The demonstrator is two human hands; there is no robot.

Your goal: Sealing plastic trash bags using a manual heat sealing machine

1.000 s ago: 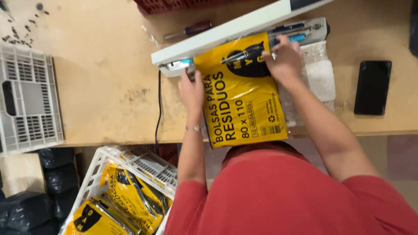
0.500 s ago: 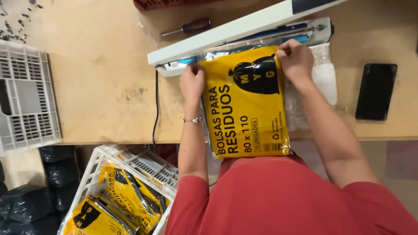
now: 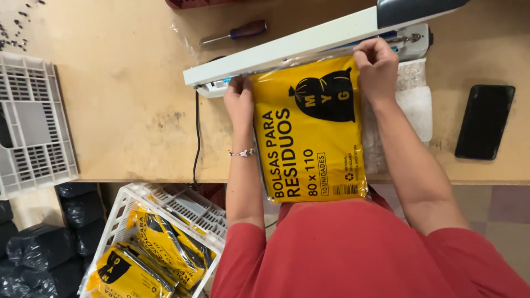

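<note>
A flat yellow plastic package point(image 3: 312, 132) with black print lies on the wooden table point(image 3: 127, 110), its top edge tucked under the raised arm of a white heat sealer point(image 3: 309, 41). My left hand point(image 3: 238, 99) pinches the package's top left corner at the sealer. At the top right corner, my right hand point(image 3: 376, 65) grips the edge. The package's lower end hangs over the table's front edge above my red shirt.
A screwdriver point(image 3: 234, 33) lies behind the sealer. A black phone point(image 3: 485, 121) rests at the right. A grey-white crate point(image 3: 33, 124) sits on the left of the table. Below, a white crate point(image 3: 182, 207) holds more yellow packages point(image 3: 149, 248). Black bags point(image 3: 38, 237) are piled beside it.
The yellow package has straightened from tilted to square with the sealer, and both hands have shifted to its top corners under the sealer arm.
</note>
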